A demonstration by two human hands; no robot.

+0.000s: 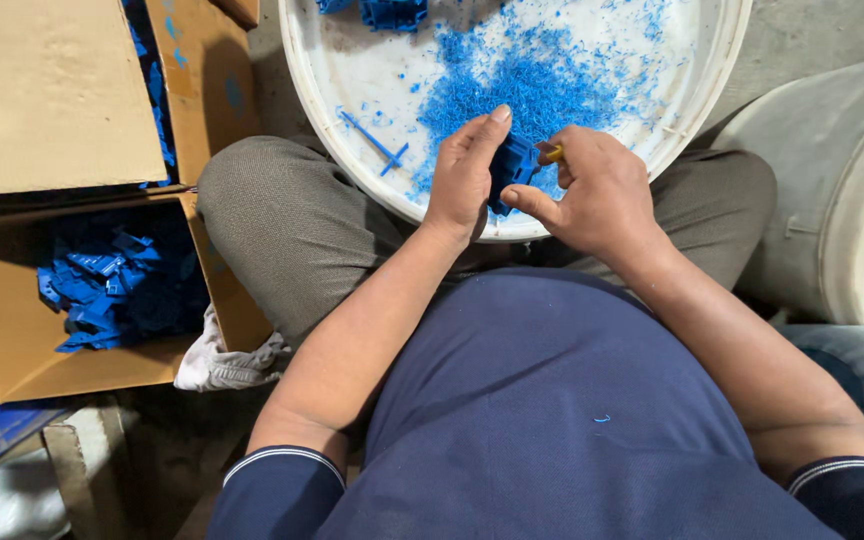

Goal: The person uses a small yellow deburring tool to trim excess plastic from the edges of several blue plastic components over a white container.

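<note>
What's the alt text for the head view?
A seated person's left hand holds a blue plastic part while the right hand works it with a yellow-handled tool over a white tub of blue shavings.

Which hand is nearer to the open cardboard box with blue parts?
Left. The left hand is over the white tub, closer to the cardboard box; the right hand is farther away.

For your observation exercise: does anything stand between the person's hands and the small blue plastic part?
Nothing visible does. The left hand already grips the small blue plastic part, and the right hand touches it, holding a yellow-handled tool, above the white round tub.
</note>
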